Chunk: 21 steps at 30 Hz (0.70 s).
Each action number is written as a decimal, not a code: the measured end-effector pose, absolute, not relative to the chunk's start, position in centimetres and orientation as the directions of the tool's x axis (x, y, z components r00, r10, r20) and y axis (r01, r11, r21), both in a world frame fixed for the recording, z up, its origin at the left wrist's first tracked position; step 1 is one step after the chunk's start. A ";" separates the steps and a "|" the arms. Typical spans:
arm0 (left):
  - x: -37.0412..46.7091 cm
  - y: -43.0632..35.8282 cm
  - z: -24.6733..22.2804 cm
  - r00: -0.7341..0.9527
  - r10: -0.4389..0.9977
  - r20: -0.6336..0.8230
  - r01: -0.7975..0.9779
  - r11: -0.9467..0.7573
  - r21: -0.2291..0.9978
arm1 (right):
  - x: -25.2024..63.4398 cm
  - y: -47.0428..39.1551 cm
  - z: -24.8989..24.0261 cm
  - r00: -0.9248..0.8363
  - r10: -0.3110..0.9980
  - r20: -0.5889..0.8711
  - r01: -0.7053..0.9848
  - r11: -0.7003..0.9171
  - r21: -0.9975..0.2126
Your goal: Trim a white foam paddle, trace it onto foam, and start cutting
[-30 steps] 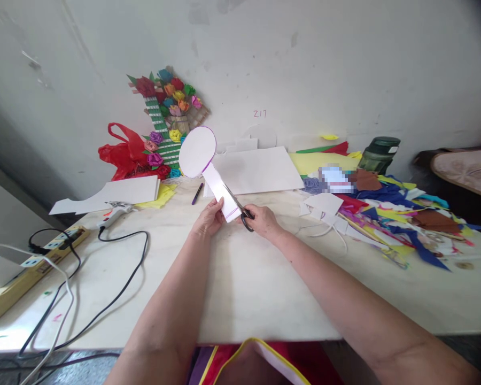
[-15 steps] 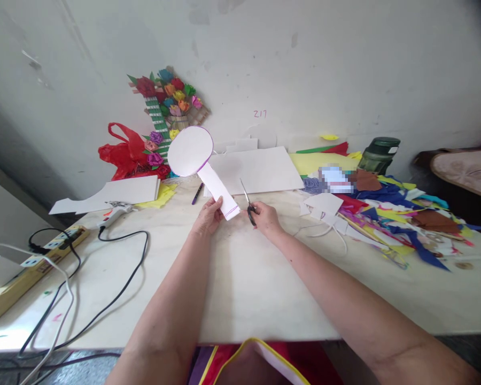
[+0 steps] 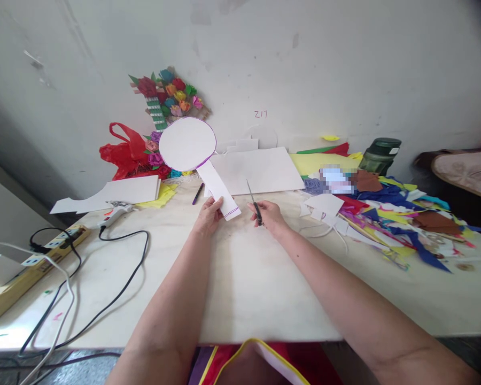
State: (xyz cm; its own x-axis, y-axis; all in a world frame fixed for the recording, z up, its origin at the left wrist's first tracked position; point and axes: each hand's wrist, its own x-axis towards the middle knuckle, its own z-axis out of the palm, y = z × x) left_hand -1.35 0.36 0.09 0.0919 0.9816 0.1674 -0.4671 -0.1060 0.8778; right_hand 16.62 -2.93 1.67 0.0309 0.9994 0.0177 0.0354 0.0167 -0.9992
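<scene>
My left hand [image 3: 210, 215] pinches the lower end of a white cardboard cutout [image 3: 188, 144], shaped like a round paddle with a straight handle. Purple marker outlines its disc, and short purple lines cross the handle near the bottom. Just to the right, my right hand [image 3: 269, 216] grips black-handled scissors [image 3: 258, 212], with the blades pointing up and away from me. A small gap separates the scissors from the cutout. Behind them a large white sheet [image 3: 256, 171] lies on the table. A dark purple marker [image 3: 198, 193] rests left of the handle.
At left are a glue gun [image 3: 114, 215] with its cord and a power strip [image 3: 44, 256]. Paper flowers [image 3: 176, 96] and a red plastic bag [image 3: 124, 152] stand by the wall. Colourful scraps [image 3: 401, 214] and a green bottle [image 3: 380, 155] occupy the right side.
The scissors and my right hand have shifted right, away from the cutout's handle. The cutout's disc has tilted to face me more, while my left hand keeps its hold.
</scene>
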 end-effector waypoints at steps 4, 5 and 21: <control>-1.4 0.5 -0.1 0.092 0.981 0.171 -0.472 -0.108 0.875 | 16.6 -3.4 2.1 -0.023 1.000 0.021 0.107 0.023 -0.994; -1.4 0.6 -0.2 0.091 0.981 0.173 -0.475 -0.110 0.873 | 16.6 -3.4 2.0 -0.037 0.999 0.035 0.127 0.039 -0.991; -1.4 0.3 0.3 0.101 0.984 0.147 -0.554 -0.067 0.830 | 17.5 -1.7 0.1 -0.021 0.986 0.166 0.403 0.160 -0.901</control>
State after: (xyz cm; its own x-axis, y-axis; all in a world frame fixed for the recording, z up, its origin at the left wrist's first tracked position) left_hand -1.39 0.29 0.32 0.1013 0.9839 0.1475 -0.5541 -0.0673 0.8298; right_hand 17.51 -1.67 0.09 -0.0206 0.9859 0.1659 0.4032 0.1600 -0.9010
